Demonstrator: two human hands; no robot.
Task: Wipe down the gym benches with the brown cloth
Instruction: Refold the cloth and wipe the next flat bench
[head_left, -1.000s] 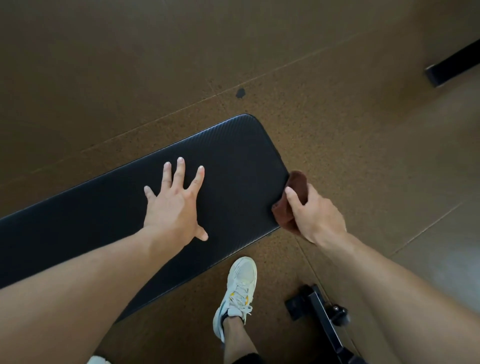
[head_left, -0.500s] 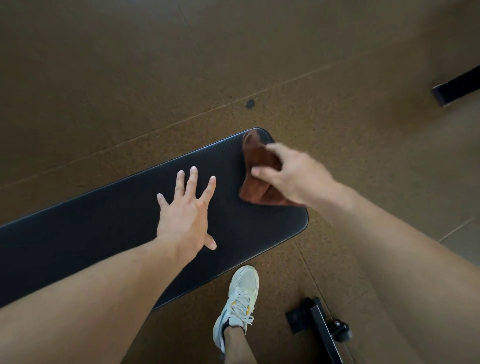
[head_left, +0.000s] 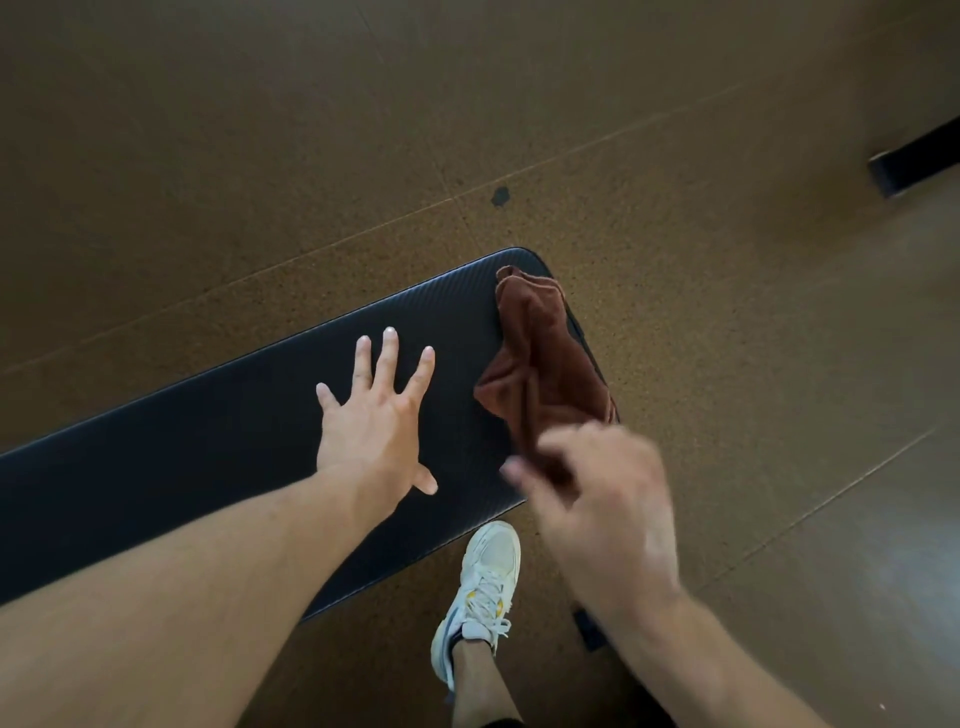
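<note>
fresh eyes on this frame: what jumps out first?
The brown cloth stands out most, stretched in a crumpled strip along the rounded end of the black bench pad, its near end pinched in the motion-blurred right hand. Next is the left hand, fingers splayed and pressed flat on the pad's middle. Below the pad's near edge, a white sneaker stands on the speckled brown floor.

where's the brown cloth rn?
Head view, right of centre: the crumpled brown cloth lies across the rounded end of the black padded bench, its near end pinched by the right hand, right of the flat left hand.
</note>
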